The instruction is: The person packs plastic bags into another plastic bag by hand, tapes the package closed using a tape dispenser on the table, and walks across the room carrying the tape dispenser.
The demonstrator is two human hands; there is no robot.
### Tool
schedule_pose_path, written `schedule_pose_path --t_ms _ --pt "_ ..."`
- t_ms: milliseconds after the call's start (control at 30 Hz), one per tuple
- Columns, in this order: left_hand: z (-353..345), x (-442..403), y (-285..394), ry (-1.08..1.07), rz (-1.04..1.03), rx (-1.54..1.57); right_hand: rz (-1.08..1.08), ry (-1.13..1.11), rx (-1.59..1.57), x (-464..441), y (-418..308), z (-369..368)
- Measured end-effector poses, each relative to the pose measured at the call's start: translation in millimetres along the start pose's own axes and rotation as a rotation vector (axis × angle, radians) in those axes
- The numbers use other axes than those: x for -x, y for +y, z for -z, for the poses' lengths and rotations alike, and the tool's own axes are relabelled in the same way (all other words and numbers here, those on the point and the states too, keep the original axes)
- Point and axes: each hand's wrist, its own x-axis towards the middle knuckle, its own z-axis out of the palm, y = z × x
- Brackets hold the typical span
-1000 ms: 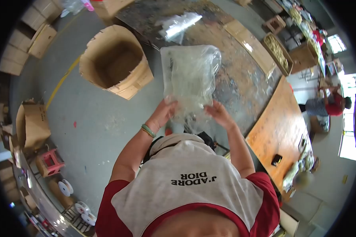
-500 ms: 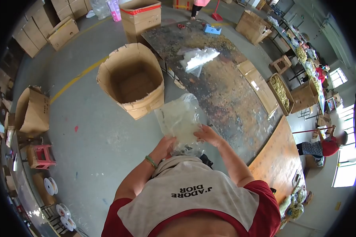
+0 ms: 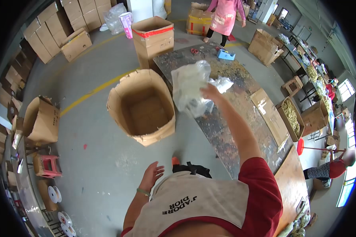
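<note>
My right hand [image 3: 211, 92] reaches forward over the dark worktable and grips a clear plastic bag [image 3: 188, 85] at its right side. The bag spreads to the left of the hand, partly past the table's left edge. Behind the hand, more crumpled clear plastic [image 3: 224, 83] lies on the worktable [image 3: 229, 118]. My left hand [image 3: 151, 175] is held near my waist above the floor, its fingers apart and nothing in it. A green bracelet [image 3: 143, 192] circles that wrist. Left of the bag stands a large open cardboard box [image 3: 142, 136], with nothing visible inside.
A taller box with red tape [image 3: 153, 43] stands by the table's far corner. On the table are a blue tape dispenser [image 3: 226, 54], red-handled scissors [image 3: 194, 51] and flattened cardboard [image 3: 270, 116]. A person in a pink apron [image 3: 224, 19] stands beyond; another holds a red-handled tool [image 3: 324, 149] at right.
The plastic bag has gone from between both hands to over the table's edge in my right hand. My left hand has let go and opened. The pink-aproned person shows more fully.
</note>
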Motion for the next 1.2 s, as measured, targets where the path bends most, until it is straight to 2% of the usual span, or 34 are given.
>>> schedule_pose_path --t_ms 33,67,167,200,233,267,300,333,367,400,433,467,533,567,633,700,767,833,900,1000,1100,1200 --pt "5 -6 2 0.011 -0.012 0.017 0.042 0.068 -0.099 -32 -2 10" --pt "7 -11 6 0.021 -0.022 0.034 0.091 0.236 -0.224 -48 -15 8" --pt "3 -25 19 0.094 -0.034 0.031 -0.105 0.395 0.078 -109 -18 16" --pt "-1 -27 24 0.1 -0.047 0.038 -0.056 0.385 0.057 -140 17 17" --pt "-4 -32 29 0.097 -0.049 0.047 -0.028 0.277 0.043 -148 31 10" --pt "-6 -36 31 0.094 -0.049 0.059 0.212 0.102 0.446 -172 84 5" --pt "-8 -41 33 0.09 -0.049 0.07 0.515 0.016 0.801 -196 135 -1" --pt "-9 -47 35 0.091 -0.043 0.082 0.678 -0.052 1.046 -189 149 -20" --pt "-12 -51 39 0.075 -0.026 0.093 0.021 -0.041 0.477 -148 134 -51" --pt "-15 -55 44 0.06 -0.008 0.103 0.111 -0.023 0.348 -141 185 -70" --pt "-17 -58 49 0.045 0.009 0.111 -0.018 -0.275 0.646 -106 159 -79" --pt "-18 -63 53 0.042 0.021 0.103 0.493 -0.451 1.152 -98 199 -87" --pt "-16 -75 59 0.035 0.048 0.082 0.117 -0.655 0.917 -62 252 -102" --pt "-12 -82 63 0.012 0.058 0.058 0.293 -0.767 1.059 -63 315 -102" --pt "-4 -96 67 -0.026 0.095 0.021 -0.04 -0.627 0.959 15 277 -95" --pt "2 -109 72 -0.089 0.127 0.054 -0.104 -0.648 1.018 55 308 -83" --pt "9 -119 78 -0.144 0.139 0.023 -0.274 -0.603 1.032 102 285 -69" --pt "19 -122 85 -0.204 0.164 -0.03 -0.384 -0.488 0.906 139 309 -50" --pt "30 -124 96 -0.277 0.188 -0.104 -0.539 -0.254 0.887 178 317 -41" --pt "47 -113 117 -0.307 0.199 -0.214 -0.849 0.133 0.531 234 334 -57" --pt "72 -104 131 -0.332 0.229 -0.276 -1.029 0.126 0.287 278 351 -98" --pt "97 -105 130 -0.365 0.304 -0.316 -0.771 -0.049 0.704 314 313 -167"
